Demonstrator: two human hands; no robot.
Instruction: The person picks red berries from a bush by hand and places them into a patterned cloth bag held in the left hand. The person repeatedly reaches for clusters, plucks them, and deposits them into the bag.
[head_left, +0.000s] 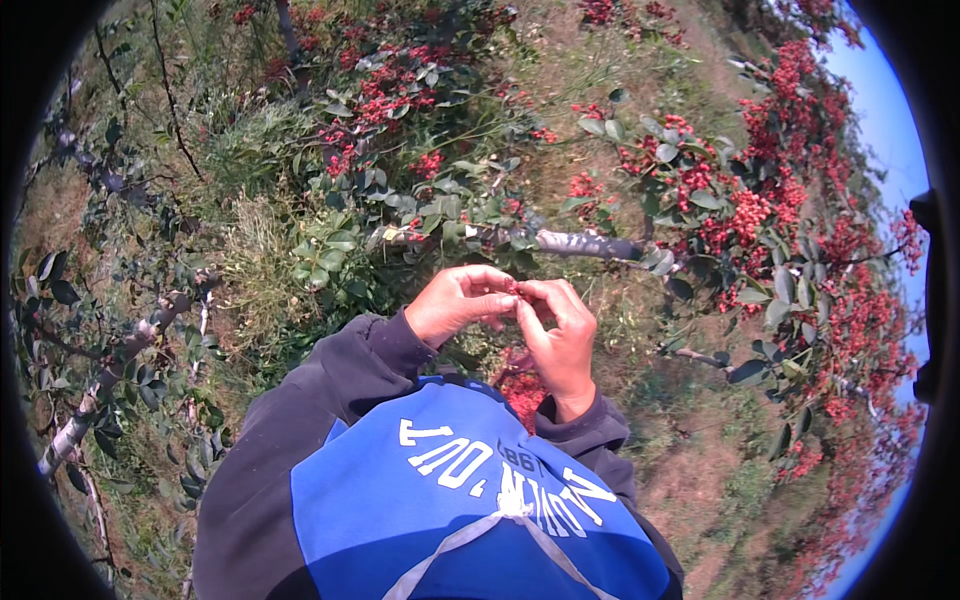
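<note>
My left hand (466, 301) and my right hand (561, 334) meet in front of my chest, fingertips almost touching. Between them is a small red berry cluster (512, 286), pinched by thumb and fingers of both hands and partly hidden by them. Below my hands, a heap of picked-looking red berries (523, 396) shows between my right wrist and the blue sweatshirt (420, 480). Whatever holds that heap is mostly hidden by the sweatshirt and wrist. Just beyond my fingers runs a grey branch (585, 245) of a berry shrub.
Branches thick with red berry clusters (750, 214) and green leaves fill the right side. More berry clusters (386, 94) hang ahead. A bare pale branch (82, 412) slants up at the left. Dry grass and weeds (259, 259) cover the ground. A pale strap (457, 540) crosses my front.
</note>
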